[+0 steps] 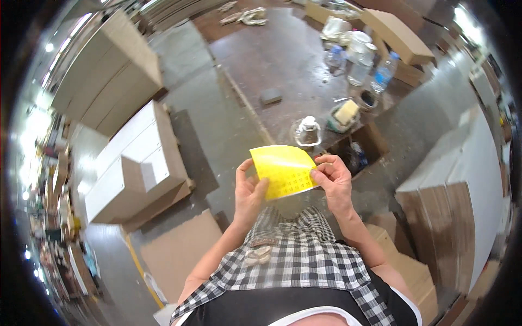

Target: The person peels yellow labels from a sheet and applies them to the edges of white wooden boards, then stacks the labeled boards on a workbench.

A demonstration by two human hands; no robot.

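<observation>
A yellow sheet [284, 169], printed with a grid of small marks too fine to make out, is held up in front of the chest, above the checked apron, by both hands. The left hand [249, 190] is closed on the sheet's lower left edge, thumb across the face and fingers behind; the right hand [333, 178] pinches the right edge between thumb and bent fingers. The top edge curls slightly forward, which suggests a thin, light, flexible sheet, likely paper or film with a smooth face; it would crease or tear if pulled hard, and probably slips between dry fingers. It is best held as here, by light pinches at opposite margins, keeping it flat and the printed area uncovered. Beyond it stands a dark desk [283, 60] carrying plastic bottles [384, 73], a small white jar [308, 130] and a dark block [270, 96]. Pale boards [136, 157] lie stacked on the floor at left.
</observation>
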